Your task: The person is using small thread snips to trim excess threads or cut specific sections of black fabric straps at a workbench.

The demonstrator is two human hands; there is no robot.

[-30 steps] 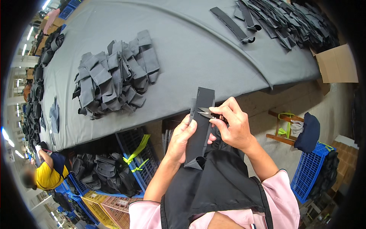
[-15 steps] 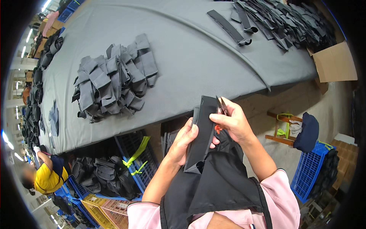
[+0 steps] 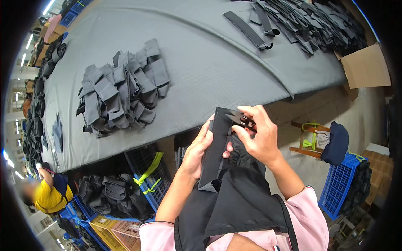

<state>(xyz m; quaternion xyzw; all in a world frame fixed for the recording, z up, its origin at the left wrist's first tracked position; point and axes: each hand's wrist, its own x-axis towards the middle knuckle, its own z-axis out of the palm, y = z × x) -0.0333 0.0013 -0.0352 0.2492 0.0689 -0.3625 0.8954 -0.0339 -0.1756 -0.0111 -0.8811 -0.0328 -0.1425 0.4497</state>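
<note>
A dark fabric strip (image 3: 214, 154) is held lengthwise in front of my body by my left hand (image 3: 197, 150), its thumb on top and fingertips showing at the strip's right edge. My right hand (image 3: 261, 136) is closed around small thread snips (image 3: 246, 122) with some red on them. Their blurred blades point left at the strip's upper right edge; whether they touch it I cannot tell. On the grey-covered table (image 3: 201, 79) lies a heap of folded grey fabric pieces (image 3: 121, 92), ahead and to the left of my hands.
Many dark strips (image 3: 310, 25) are piled at the far right, beside two separate strips (image 3: 247, 29) and a cardboard box (image 3: 364, 67). Blue crates (image 3: 146, 175) with black bags stand under the table. A wooden stool (image 3: 310, 140) is at right. Someone in yellow (image 3: 54, 190) works at far left.
The snips have turned in my right hand from pointing upward to pointing left at the strip. My left hand and the strip have shifted slightly left.
</note>
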